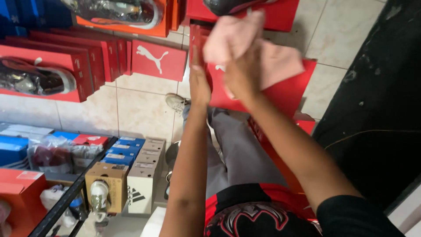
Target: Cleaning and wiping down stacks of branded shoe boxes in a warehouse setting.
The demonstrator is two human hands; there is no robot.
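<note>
Head view looks down at both hands raised over a red shoebox point(280, 94) propped against the person's legs. Right hand point(243, 72) is clenched on a pink sheet of paper point(272, 61), bunching it above the box. Left hand point(198, 83) is released, fingers straight, beside the box's edge. Red boxes point(158, 59) line the tiled floor point(140, 109).

Pink paper point(245, 41) hides the right fingers — motion-blurred.

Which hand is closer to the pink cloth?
Right. The right hand grips the pink cloth; the left hand is flat against the red shoebox beside it, apparently not touching the cloth.
</note>
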